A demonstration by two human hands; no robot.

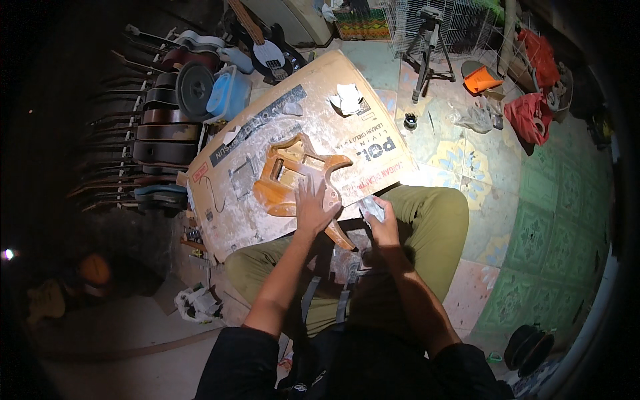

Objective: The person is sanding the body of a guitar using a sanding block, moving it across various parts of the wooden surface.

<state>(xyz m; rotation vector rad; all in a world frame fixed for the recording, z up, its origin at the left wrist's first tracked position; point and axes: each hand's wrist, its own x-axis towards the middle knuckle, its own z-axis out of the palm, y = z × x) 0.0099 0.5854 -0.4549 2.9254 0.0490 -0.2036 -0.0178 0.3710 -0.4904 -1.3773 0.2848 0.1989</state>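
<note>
An unfinished orange-brown wooden electric guitar body (273,192) with routed cavities lies on a dusty cardboard sheet (243,223); one horn hangs over the near edge. My left hand (313,207) rests on the body, fingers spread, near its right part. My right hand (380,223) is closed on a grey folded pad (369,207), perhaps abrasive paper, just right of the body at the cardboard's edge. A small grey piece (292,108) and crumpled white paper (347,100) lie farther back on the cardboard.
A row of guitars (160,152), blue plastic tubs (223,97) and a black bass (267,53) stand at left and back. A tripod (427,53), wire cage (467,33), orange dustpan (483,80) and red bag (530,120) are at the right. My legs (433,233) are under the cardboard's near edge.
</note>
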